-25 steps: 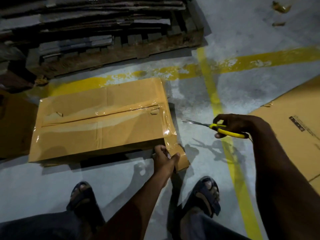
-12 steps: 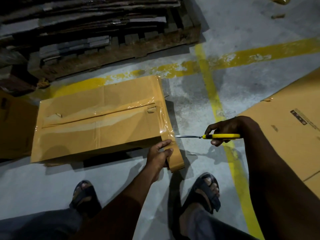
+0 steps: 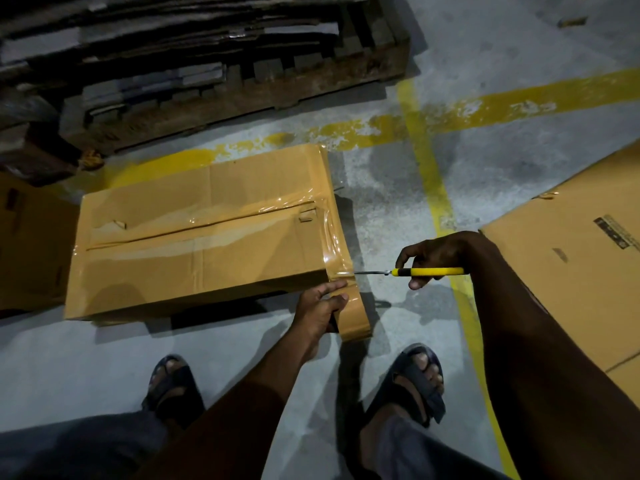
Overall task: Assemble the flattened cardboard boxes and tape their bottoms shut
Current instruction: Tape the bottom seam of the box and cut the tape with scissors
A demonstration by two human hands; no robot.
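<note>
While left hand (image 3: 318, 306) grips tape roll (image 3: 356, 322), right hand (image 3: 433, 252) pinches scissors (image 3: 429, 271), blades at taped box (image 3: 204, 237)

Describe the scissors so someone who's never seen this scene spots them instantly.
Find the large taped cardboard box on the floor. Off its near right corner, the right hand grips the scissors: the only yellow-handled thing, thin blades aimed just above the brown tape roll.

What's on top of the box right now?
Clear tape runs along the box's centre seam and over its right end. The closed flaps hide whatever is inside.
</note>
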